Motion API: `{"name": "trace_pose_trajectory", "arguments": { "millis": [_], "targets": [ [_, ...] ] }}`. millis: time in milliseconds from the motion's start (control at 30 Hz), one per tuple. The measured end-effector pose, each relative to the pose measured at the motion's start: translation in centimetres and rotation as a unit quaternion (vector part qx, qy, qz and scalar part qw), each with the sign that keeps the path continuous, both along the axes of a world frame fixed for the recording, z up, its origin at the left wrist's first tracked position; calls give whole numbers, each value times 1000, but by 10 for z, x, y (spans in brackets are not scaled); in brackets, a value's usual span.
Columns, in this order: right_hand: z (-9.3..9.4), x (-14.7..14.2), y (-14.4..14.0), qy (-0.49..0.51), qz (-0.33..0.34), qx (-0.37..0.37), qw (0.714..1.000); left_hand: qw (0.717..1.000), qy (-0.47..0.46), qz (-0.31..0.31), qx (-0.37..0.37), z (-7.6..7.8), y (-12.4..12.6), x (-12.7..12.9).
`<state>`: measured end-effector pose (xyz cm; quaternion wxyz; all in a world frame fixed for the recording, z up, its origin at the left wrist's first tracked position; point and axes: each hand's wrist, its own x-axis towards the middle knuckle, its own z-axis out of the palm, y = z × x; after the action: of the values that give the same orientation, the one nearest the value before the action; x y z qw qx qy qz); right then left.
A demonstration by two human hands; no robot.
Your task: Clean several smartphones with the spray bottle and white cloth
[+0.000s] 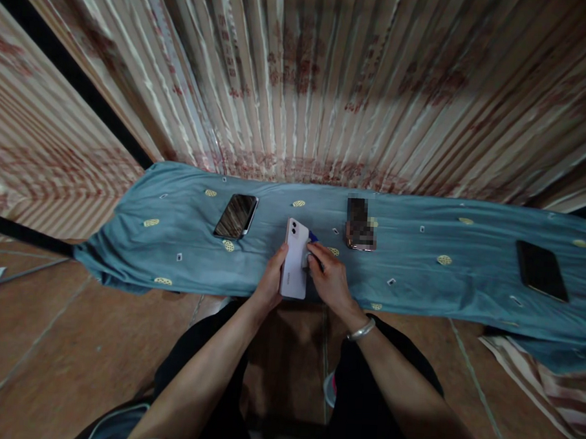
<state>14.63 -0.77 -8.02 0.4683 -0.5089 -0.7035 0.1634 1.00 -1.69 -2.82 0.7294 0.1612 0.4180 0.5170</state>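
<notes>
My left hand [272, 278] grips a white smartphone [294, 261] by its left edge, back side up, its two camera lenses at the top. My right hand [330, 279] presses against the phone's right edge, its fingers closed around a small tool with a blue tip [313, 236]. The phone is held just above the near edge of a table draped in a teal cloth [417, 264]. A silver bangle [361, 329] circles my right wrist.
Three more phones lie on the cloth: a dark one [235, 216] at left, another [361, 224] just right of centre, a black one [542, 270] at far right. Striped curtains [328, 85] hang behind. Brown tiled floor [49, 338] lies below.
</notes>
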Motion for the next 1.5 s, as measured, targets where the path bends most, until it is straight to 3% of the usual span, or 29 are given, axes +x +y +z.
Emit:
{"name": "trace_pose_trajectory", "arguments": {
  "millis": [367,633,1033,1200,1400,1500],
  "targets": [
    [8,16,15,17,-48,-5,999,994,10,-108,15,1,-17,3],
    [23,15,17,52,-18,7,998,988,11,-156,20,-7,-20,7],
    [32,20,7,-137,31,128,982,986,48,-159,-2,-5,-19,7],
    [40,14,-5,-169,44,161,971,986,45,-160,4,-10,-19,3],
    [44,5,-23,-163,79,167,969,994,25,-96,55,-24,-12,7],
    [43,9,-20,-168,72,174,968,990,35,-123,58,-22,-14,5]
  ]
}}
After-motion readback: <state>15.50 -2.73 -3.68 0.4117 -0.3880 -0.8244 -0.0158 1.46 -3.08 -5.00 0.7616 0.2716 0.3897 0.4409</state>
